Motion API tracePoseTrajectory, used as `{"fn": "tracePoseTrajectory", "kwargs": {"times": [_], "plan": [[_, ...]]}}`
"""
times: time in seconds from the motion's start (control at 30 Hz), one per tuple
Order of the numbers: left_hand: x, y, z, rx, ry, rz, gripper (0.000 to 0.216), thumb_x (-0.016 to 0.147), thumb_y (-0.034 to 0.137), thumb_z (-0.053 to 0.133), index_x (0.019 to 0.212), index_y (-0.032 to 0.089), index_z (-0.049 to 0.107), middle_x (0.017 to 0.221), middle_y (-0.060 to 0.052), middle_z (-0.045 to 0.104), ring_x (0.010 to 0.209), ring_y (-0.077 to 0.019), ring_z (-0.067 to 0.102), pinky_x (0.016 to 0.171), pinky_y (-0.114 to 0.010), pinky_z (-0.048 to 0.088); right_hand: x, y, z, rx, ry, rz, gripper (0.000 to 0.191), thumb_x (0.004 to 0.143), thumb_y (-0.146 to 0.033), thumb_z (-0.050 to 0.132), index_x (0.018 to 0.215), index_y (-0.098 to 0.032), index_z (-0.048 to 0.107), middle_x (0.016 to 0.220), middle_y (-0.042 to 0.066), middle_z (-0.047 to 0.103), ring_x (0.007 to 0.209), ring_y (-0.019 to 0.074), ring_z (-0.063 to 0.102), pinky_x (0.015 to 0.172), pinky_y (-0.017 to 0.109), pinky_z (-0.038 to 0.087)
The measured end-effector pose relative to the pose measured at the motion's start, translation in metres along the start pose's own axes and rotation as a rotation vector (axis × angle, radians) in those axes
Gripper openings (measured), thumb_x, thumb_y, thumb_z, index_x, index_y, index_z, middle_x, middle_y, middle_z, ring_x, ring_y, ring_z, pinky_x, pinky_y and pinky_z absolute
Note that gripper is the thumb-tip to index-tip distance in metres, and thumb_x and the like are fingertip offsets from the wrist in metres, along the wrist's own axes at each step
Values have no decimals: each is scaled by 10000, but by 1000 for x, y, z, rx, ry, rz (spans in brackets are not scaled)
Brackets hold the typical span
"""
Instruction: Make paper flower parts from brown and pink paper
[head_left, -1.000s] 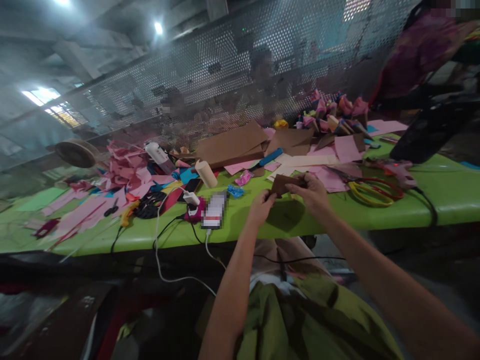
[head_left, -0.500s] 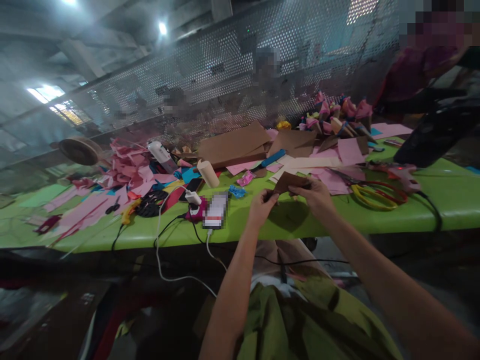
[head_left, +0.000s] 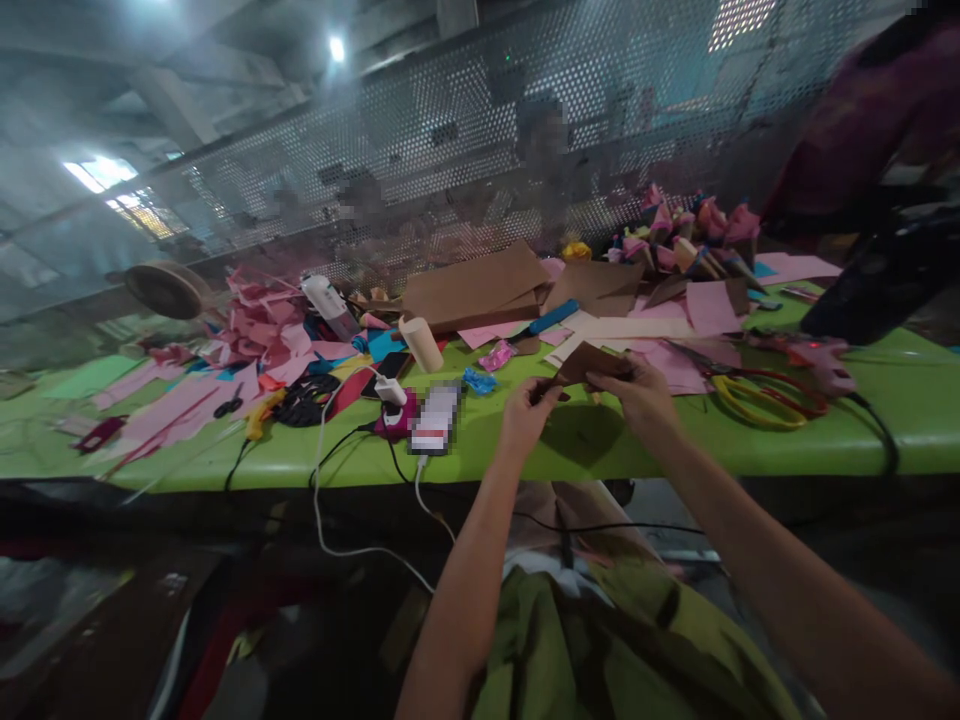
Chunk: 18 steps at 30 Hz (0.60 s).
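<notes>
A small piece of brown paper point(head_left: 589, 362) is held up between my two hands, just above the green table point(head_left: 420, 472) near its front edge. At its left end my left hand point(head_left: 531, 408) pinches it between thumb and fingers. On the right side my right hand point(head_left: 637, 388) grips it, fingers closed along its edge. The sheet casts a dark shadow on the tabletop below. A crumpled blue scrap point(head_left: 478, 380) and a crumpled pink scrap point(head_left: 497, 355) lie to the left of my hands. Large brown sheets point(head_left: 472, 285) rest beyond them.
Red-and-yellow-handled scissors point(head_left: 757, 402) and a pink glue gun point(head_left: 821, 360) lie to the right. On the left are a phone point(head_left: 435, 418) on a white cable, a cream roll point(head_left: 421, 345) and heaped pink paper point(head_left: 262, 320). Pink paper flowers point(head_left: 690, 235) stand behind. A person point(head_left: 862, 130) is at the far right.
The whole view has shifted slightly, so the table's things appear a little further right. Both hands still hold the brown paper in nearly the same way.
</notes>
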<state>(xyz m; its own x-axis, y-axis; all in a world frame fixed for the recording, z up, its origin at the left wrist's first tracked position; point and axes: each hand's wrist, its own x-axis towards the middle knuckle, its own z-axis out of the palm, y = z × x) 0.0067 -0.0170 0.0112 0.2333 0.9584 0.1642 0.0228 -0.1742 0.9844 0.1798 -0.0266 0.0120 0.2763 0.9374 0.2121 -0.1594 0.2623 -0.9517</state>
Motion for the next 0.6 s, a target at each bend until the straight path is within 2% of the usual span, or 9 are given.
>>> {"fn": "tracePoseTrajectory", "kwargs": {"times": [0.17, 0.3, 0.5, 0.6], "plan": [[-1, 4, 0, -23, 38, -5, 246, 846, 407, 700, 841, 161, 691, 759, -31, 744, 502, -86, 464, 517, -245, 378, 0, 0, -1, -16, -32, 15, 428, 544, -479, 907, 801, -239, 663, 721, 2, 704, 617, 183, 641, 584, 336, 551], [-1, 5, 0, -12, 64, -12, 201, 866, 352, 683, 791, 166, 679, 732, -17, 730, 480, -78, 429, 505, -242, 352, 0, -1, 0, -26, -47, 29, 435, 531, -484, 909, 791, -238, 662, 726, 2, 702, 586, 170, 620, 570, 328, 532], [0, 1, -2, 83, 89, 58, 180, 869, 305, 677, 750, 170, 669, 717, -16, 716, 668, -138, 610, 663, -259, 446, -1, 1, -3, -61, -26, 46, 416, 562, -535, 892, 736, -233, 665, 630, -18, 642, 530, 140, 537, 470, 275, 403], [1, -1, -2, 108, 70, 55, 184, 865, 321, 678, 758, 171, 671, 706, -17, 710, 690, -151, 624, 670, -264, 457, 0, 2, -4, -86, -24, 56, 426, 566, -566, 890, 668, -235, 641, 570, -25, 603, 500, 133, 490, 453, 274, 362]]}}
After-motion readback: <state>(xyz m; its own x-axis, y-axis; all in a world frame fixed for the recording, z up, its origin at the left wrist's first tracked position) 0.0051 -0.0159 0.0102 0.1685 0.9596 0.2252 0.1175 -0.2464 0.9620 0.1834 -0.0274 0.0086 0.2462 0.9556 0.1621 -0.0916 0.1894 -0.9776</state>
